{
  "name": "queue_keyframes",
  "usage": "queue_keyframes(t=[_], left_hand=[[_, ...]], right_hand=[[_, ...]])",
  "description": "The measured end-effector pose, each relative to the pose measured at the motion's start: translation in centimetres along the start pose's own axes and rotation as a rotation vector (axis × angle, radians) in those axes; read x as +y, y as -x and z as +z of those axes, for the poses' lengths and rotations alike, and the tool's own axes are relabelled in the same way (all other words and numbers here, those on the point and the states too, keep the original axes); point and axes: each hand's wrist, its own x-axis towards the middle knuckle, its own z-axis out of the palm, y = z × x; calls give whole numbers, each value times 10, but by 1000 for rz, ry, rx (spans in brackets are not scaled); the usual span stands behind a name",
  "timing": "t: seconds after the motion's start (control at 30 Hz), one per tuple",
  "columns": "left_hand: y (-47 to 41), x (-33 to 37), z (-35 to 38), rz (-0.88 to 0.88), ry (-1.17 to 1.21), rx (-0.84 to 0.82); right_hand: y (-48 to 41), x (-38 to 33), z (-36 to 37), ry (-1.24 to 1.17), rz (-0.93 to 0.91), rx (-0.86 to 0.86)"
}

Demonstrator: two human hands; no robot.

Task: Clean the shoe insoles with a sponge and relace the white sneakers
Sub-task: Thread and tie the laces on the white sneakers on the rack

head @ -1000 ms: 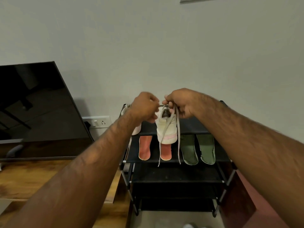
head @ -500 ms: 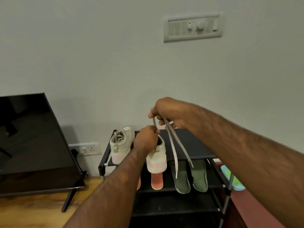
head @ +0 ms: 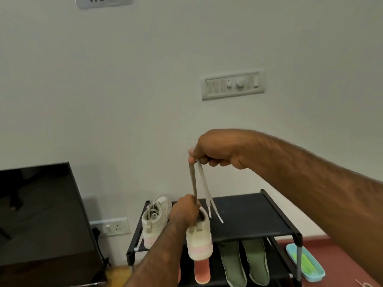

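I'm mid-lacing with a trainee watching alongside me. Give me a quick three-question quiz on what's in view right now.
1. True or false: the right hand holds the lace raised above the sneaker.
2. Where do the green insoles lie? A) top shelf B) second shelf C) floor
3. Fill in: the ___ hand grips the sneaker.
Key: 1 true; 2 B; 3 left hand.

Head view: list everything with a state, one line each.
right hand, pinching lace, held high.
left hand, gripping held sneaker.
lace, stretched upward, ends dangling.
held sneaker, heel toward camera, overhanging rack front.
other sneaker, laces in, standing on rack.
green insoles, lying on lower shelf.
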Motion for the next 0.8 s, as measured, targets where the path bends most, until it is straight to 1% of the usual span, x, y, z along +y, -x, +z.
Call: queue_keyframes(t=[0.17,0.3,0.4,0.5,0.6,0.73,0.8], left_hand=[[-2,-1,-1,2,3,20],[-5,-1,-2,-3,25,-3],[-9,-2,-1,10,54,14],[-9,-4,1,28,134,50],[-11,-11,1,79,197,31],[-14,-21,-4,220,105,-11],[-12,-23,-9,263,125,-29]], right_hand=[[21,-18,-22,3,-20,32],[34,-26,-37,35,-58,69],[33,-25,-42,71,-95,118],[22,-16,-34,47,-125,151],[6,-5,-20,21,-129,140],[-22,12,-5,-9,-85,113],[-35,21,2,-38,-58,101]])
